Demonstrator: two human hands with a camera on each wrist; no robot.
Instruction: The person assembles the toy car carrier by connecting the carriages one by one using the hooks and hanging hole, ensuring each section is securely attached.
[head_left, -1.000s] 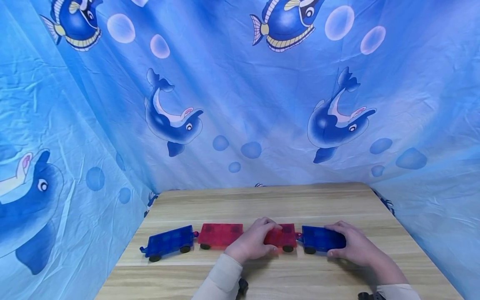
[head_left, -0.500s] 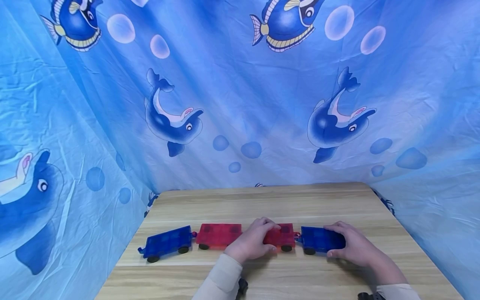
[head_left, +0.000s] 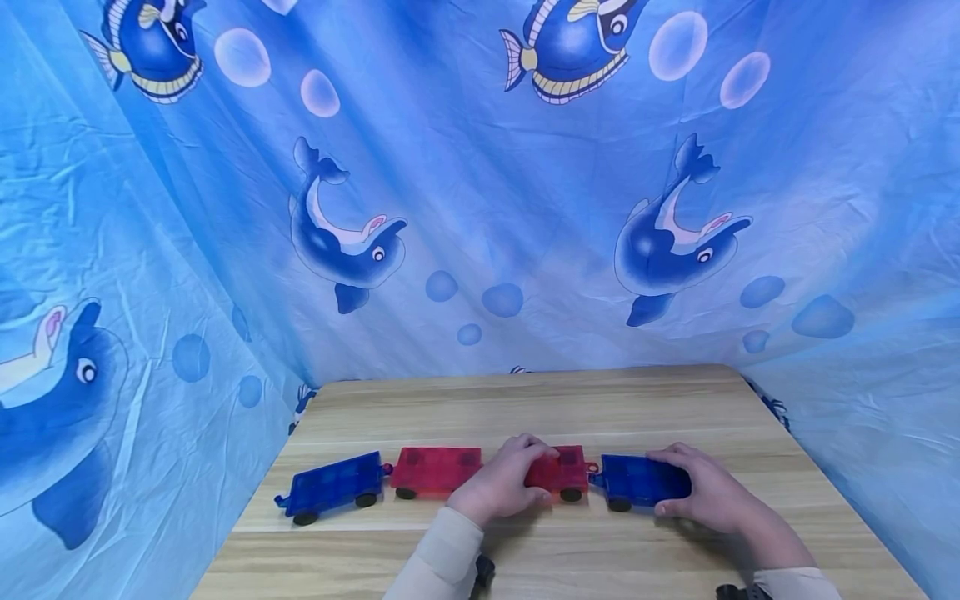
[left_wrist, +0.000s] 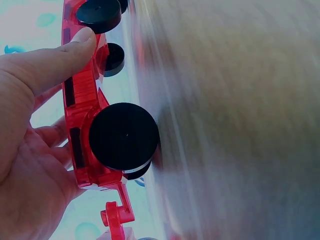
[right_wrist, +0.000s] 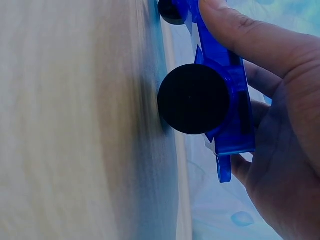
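Note:
My left hand point(head_left: 506, 479) grips a see-through red toy train car point(head_left: 562, 472) by its long sides, hiding its left half. In the left wrist view the thumb point(left_wrist: 75, 52) presses its side between black wheels, and a red coupling point(left_wrist: 116, 215) shows at its end. To the right, my right hand point(head_left: 708, 492) holds a blue toy train car point(head_left: 637, 477) around its right end, thumb in front and fingers behind. That car's wheel point(right_wrist: 194, 99) stands close to the table. Between these two cars, the red ring point(head_left: 592, 467) sits just behind the blue hook point(head_left: 596, 480).
Left of my left hand, another red car point(head_left: 435, 469) links to a tilted-looking blue car point(head_left: 335, 483) by a red coupling point(head_left: 387, 469). All stand in a row on the wooden table point(head_left: 525, 408). A blue sea-animal cloth point(head_left: 480, 208) hangs around the table.
The two red cars and the left blue car have shifted slightly left. The right blue car has moved left a little less, and the coupling parts between the held cars look more separated.

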